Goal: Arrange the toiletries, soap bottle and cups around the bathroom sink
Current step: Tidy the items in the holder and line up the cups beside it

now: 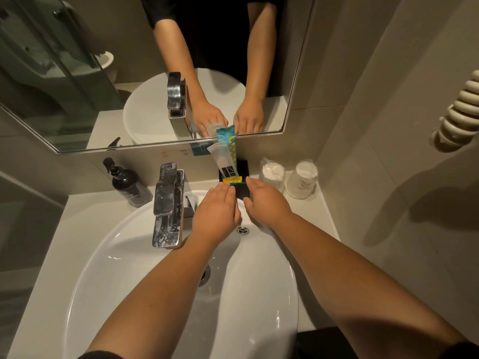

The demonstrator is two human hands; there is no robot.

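Note:
A black toiletry box (pixel 242 191) stands on the ledge behind the sink, holding a white sachet (pixel 224 161), a teal patterned packet (pixel 229 142) and a small yellow packet (pixel 233 180). My left hand (pixel 216 212) touches the box's left front side with its fingers together. My right hand (pixel 264 199) rests against the box's right side, thumb at the front. A black pump soap bottle (pixel 127 182) stands left of the tap. Two wrapped paper cups (pixel 273 174) (pixel 302 180) sit upside down to the right of the box.
The chrome tap (pixel 167 206) juts over the white basin (pixel 108 268), just left of my left hand. A mirror (pixel 103 73) runs along the back wall. A coiled white cord (pixel 461 110) hangs on the right wall. The counter (pixel 328 216) ends near the right wall.

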